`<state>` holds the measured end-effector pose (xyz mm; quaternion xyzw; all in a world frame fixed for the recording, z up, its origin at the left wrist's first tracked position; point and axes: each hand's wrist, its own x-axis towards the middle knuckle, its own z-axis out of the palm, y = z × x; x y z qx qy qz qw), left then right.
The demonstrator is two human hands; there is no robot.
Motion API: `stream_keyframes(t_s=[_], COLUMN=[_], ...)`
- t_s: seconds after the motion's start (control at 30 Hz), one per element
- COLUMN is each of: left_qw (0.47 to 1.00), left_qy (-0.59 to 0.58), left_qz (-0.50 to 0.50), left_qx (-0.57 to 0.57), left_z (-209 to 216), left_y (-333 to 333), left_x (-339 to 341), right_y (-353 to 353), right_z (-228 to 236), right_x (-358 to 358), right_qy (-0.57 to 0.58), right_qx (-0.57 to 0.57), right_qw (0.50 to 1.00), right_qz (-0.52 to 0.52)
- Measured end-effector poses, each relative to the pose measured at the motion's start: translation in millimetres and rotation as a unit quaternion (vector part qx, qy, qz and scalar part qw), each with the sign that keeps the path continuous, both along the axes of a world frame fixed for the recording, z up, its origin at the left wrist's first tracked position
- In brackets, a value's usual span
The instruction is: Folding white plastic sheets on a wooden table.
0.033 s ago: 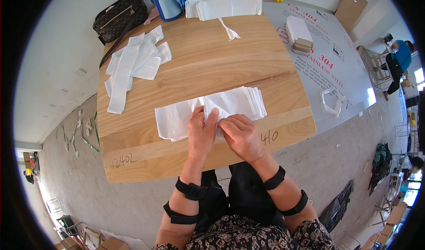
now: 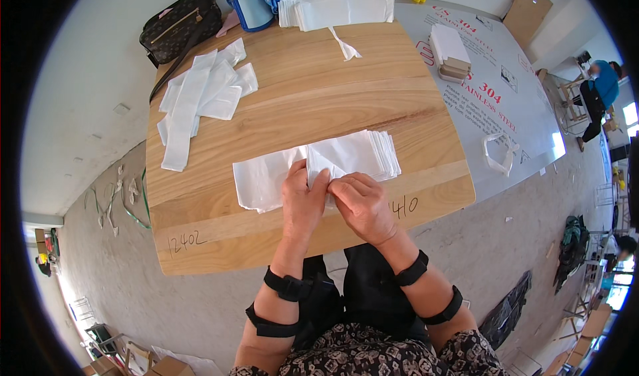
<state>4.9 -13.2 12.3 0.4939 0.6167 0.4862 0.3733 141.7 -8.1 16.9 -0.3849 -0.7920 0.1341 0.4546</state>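
A stack of flat white strips (image 2: 365,151) lies crosswise near the table's front edge, its layered ends fanned slightly at the right. Around its middle runs a white band (image 2: 315,157), folded slantwise. My left hand (image 2: 301,199) is closed on this band at the stack's near side, thumb raised against it. Close beside it, my right hand (image 2: 363,204) pinches the band with bent fingers. The fingertips of both hands are partly hidden. Farther left, a loose pile of white strips (image 2: 190,109) lies with pieces crossing each other.
At the back stand a thick white stack (image 2: 343,8), a blue-and-white bottle (image 2: 254,6) and a brown bag (image 2: 183,26). A torn white scrap (image 2: 345,46) lies before them. Right, a grey sheet-covered surface (image 2: 532,133) bears a small box stack (image 2: 449,51) and a white loop (image 2: 499,155).
My left thumb has shifted slightly toward my right hand. The stack and everything else stay in place.
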Motion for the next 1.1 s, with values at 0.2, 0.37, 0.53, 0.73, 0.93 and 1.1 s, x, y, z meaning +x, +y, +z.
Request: stream_keyframes(t_s=[0.2, 0.37, 0.53, 0.73, 0.93, 1.1], left_qw=[1.0, 0.999, 1.0, 0.999, 0.999, 0.998], left_qy=[0.01, -0.027, -0.006, -0.036, 0.036, -0.041], left_qz=[-0.005, 0.003, 0.012, 0.015, -0.017, 0.021], left_qx=[-0.024, -0.022, -0.028, -0.038, -0.008, -0.037], left_z=[6, 7, 9, 7, -1, 9], left_y=[1, 0, -1, -1, 0, 1], left_x=[-3, -2, 0, -1, -7, -1], right_y=[2, 2, 1, 2, 6, 8], right_z=[5, 0, 4, 4, -4, 2], right_x=[-1, -2, 3, 4, 6, 7], right_qy=[0.154, 0.294, 0.299, 0.313, 0.309, 0.332], right_qx=[-0.206, -0.316, -0.371, -0.396, -0.313, -0.321], right_qw=[0.965, 0.901, 0.879, 0.863, 0.895, 0.882], right_qz=[-0.05, -0.036, -0.025, -0.027, -0.076, -0.093])
